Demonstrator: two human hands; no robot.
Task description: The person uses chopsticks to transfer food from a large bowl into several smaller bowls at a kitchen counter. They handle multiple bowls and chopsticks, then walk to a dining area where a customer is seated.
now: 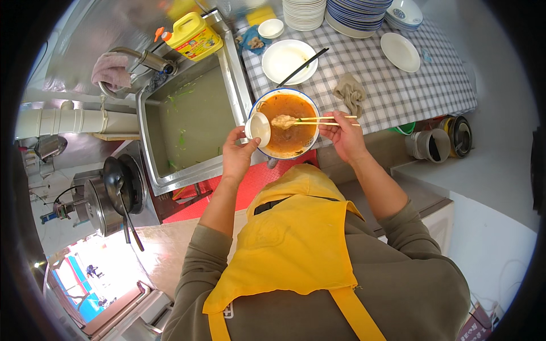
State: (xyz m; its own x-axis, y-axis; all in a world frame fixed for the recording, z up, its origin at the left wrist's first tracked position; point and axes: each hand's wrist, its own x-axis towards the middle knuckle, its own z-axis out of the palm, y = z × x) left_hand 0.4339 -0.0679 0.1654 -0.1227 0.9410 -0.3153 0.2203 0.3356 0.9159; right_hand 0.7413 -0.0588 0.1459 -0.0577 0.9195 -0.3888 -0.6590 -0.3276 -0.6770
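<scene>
My left hand [239, 152] grips a small white bowl [259, 129], tilted over the left rim of a large blue-rimmed bowl [308, 150]. Orange-red broth [290, 138] fills much of that large bowl. In my right hand [343, 135] is a pair of light wooden chopsticks [326, 121]. A pale lump of food [283, 122] is at their tips, above the broth or touching it; I cannot tell which. Just beyond the large bowl, a black pair of chopsticks [303, 67] rests across a white plate [277, 64] that has a few scraps on it.
Left of the bowl is a steel sink [239, 91] of murky water with green scraps. A yellow detergent jug [194, 36] stands on its far edge. On the checked tablecloth [367, 51] are stacked plates [356, 17], a crumpled cloth [349, 91] and an oval plate [400, 52].
</scene>
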